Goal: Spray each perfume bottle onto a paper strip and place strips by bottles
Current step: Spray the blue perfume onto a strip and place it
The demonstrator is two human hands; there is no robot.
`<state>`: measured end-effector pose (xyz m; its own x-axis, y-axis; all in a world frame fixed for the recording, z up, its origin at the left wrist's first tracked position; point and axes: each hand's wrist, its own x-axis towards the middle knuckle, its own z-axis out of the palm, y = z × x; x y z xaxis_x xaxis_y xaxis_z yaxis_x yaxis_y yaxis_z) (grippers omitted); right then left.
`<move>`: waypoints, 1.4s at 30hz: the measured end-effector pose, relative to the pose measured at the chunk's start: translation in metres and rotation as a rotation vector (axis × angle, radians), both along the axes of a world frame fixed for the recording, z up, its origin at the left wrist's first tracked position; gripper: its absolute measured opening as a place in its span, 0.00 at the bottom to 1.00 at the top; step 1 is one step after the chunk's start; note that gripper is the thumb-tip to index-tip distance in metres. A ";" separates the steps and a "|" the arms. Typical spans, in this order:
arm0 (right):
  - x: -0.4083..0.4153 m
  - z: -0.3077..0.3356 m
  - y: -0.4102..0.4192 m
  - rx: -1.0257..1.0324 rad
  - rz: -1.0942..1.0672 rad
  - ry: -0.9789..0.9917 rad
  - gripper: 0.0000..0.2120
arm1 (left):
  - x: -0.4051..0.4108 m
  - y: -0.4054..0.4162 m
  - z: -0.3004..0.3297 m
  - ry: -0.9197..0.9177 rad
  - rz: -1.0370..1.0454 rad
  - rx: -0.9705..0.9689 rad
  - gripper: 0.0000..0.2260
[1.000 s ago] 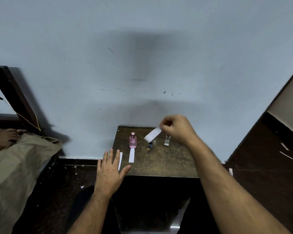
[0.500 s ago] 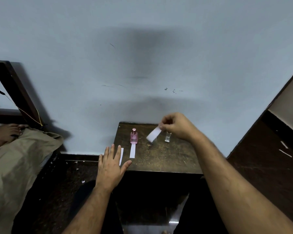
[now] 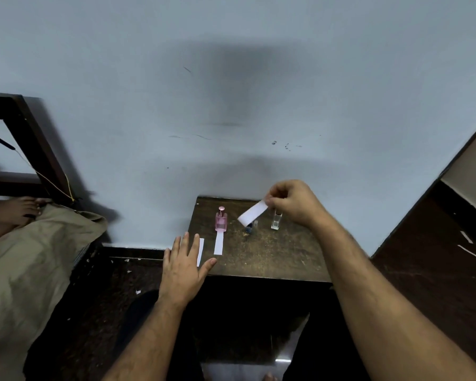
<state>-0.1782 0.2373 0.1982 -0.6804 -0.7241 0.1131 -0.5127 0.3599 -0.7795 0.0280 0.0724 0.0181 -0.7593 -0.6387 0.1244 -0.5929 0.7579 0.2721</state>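
Right hand (image 3: 294, 202) pinching white paper strip (image 3: 252, 213) above small blue bottle (image 3: 248, 229), guess I'm lining up placement. Left hand (image 3: 183, 266) flat, fingers spread, pinning spare strip (image 3: 200, 251).

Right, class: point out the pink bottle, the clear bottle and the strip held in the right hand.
pink bottle (image 3: 221, 222), head view, middle of its glass body.
clear bottle (image 3: 276, 221), head view, its glass body.
held strip (image 3: 252, 213), head view, middle of the paper.
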 end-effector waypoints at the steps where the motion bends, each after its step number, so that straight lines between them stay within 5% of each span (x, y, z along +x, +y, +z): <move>1: 0.001 0.005 0.001 -0.074 0.061 -0.139 0.07 | 0.000 0.000 0.000 0.001 0.003 -0.004 0.47; 7: 0.013 0.036 0.009 -0.358 0.443 -0.825 0.09 | -0.001 0.000 0.000 0.012 0.006 0.006 0.48; 8: 0.012 0.031 0.006 -0.301 0.368 -0.746 0.08 | 0.000 0.001 0.000 0.016 0.005 0.006 0.48; 11: -0.002 -0.001 -0.005 0.220 -0.086 0.181 0.03 | 0.001 0.001 0.000 0.017 0.002 0.003 0.48; 12: -0.005 -0.010 -0.005 0.254 -0.164 0.260 0.03 | 0.002 0.001 0.000 0.015 0.001 0.004 0.48; 18: -0.011 -0.012 0.005 -0.065 -0.063 -0.235 0.06 | 0.001 -0.001 0.002 0.118 0.030 0.035 0.42; 25: -0.015 -0.015 0.019 -0.167 -0.003 -0.720 0.05 | 0.001 -0.005 0.004 0.346 0.093 0.102 0.19; 34: -0.012 -0.014 0.019 -0.082 0.053 -0.669 0.01 | -0.019 0.009 0.065 0.550 0.135 0.457 0.09; 42: -0.006 -0.001 0.017 0.024 0.130 -0.549 0.05 | -0.058 0.022 0.141 0.618 -0.132 0.903 0.09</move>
